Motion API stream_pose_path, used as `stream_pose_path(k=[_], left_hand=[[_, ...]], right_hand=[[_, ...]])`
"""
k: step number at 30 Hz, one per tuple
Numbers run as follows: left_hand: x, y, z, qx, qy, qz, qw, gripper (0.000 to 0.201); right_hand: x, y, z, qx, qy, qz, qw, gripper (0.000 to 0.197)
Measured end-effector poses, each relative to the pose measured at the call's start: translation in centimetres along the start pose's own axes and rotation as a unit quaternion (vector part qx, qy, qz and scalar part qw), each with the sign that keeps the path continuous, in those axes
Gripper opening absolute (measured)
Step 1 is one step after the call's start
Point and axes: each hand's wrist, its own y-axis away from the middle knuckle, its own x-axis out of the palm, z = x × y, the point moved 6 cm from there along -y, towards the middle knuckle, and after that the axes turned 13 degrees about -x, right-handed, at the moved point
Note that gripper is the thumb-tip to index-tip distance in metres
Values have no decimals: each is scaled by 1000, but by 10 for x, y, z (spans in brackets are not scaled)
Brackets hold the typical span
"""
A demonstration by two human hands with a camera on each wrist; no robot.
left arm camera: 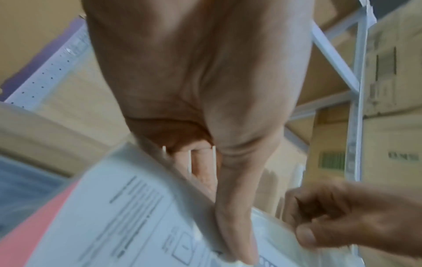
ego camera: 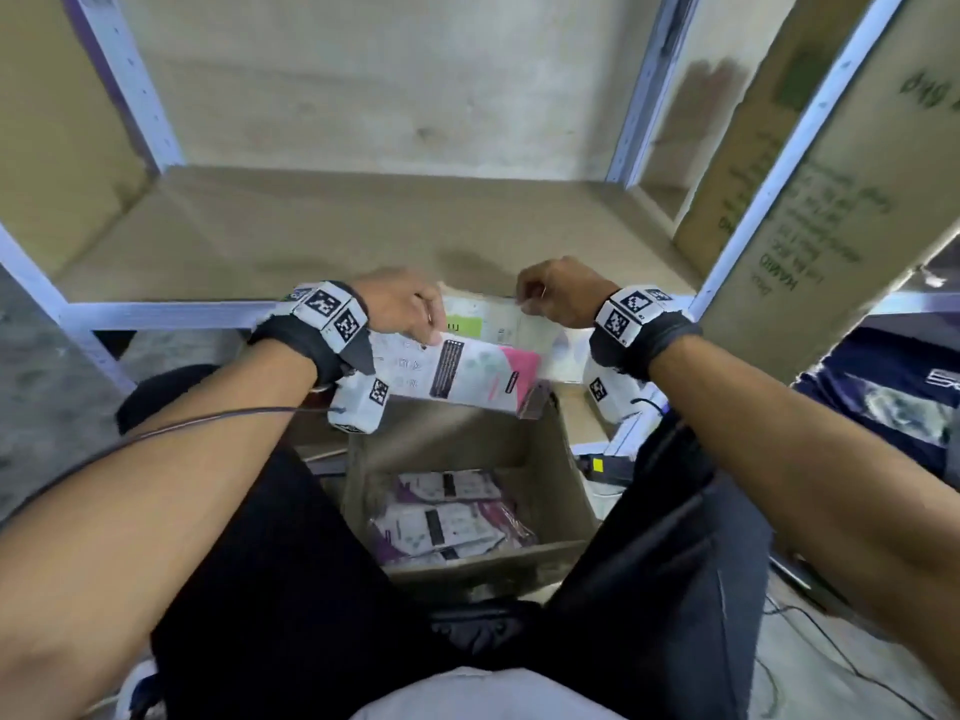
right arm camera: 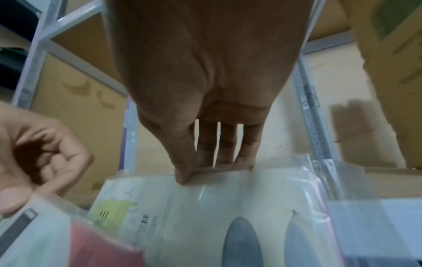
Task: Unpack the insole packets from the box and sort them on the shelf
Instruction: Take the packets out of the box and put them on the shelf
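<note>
Inspector: A bare shelf board [ego camera: 322,236] is sitting behind the open box [ego camera: 550,475].
Clerk: Hands?
Inspector: Both are reaching forward above it. The left hand [ego camera: 402,304] is pinching the pink packet [ego camera: 467,374]; the right hand [ego camera: 558,293] is pinching the green-labelled packet [ego camera: 488,319].

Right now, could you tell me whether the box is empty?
Not empty: the box is open, with several packets lying on its bottom.

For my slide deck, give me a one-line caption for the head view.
Both hands, left and right, hold insole packets above the open box before the shelf.
</note>
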Motion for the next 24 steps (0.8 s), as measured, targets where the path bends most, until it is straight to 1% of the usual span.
stream_pose_path(k=[4,6,7,9,12,14,16,18,20,24], left_hand=[[-54,9,8,0,50,-23,999,16],[-75,9,19,-6,87,-48,995,14],[-86,9,25,-6,113,-61,992,13],[-98,4,43,-21,172,-78,982,11],[-100,-8,71,-61,271,-95,956,20],[-97,-19,87,-81,337,-118,931,22],[-91,-34,100,-104,373,-138,912,25],[-87,-51,116,-127,409,-148,892,32],[-83,-67,133,-151,430,-153,877,35],[-89,-88,168,-217,410,-191,865,33]], right_hand=[[-47,2,-15,37,-18,-31,999,15],[-60,3,-27,68,-57,-55,994,14],[-64,2,-32,88,-95,-69,989,12],[-62,2,-42,129,-207,-102,964,6],[-47,-2,-53,187,-337,-155,910,5],[-34,-14,-56,201,-394,-169,881,6],[-18,-27,-58,218,-435,-172,857,6],[-1,-48,-61,232,-459,-168,841,8],[14,-72,-63,239,-458,-158,842,14],[35,-120,-63,243,-432,-139,858,22]])
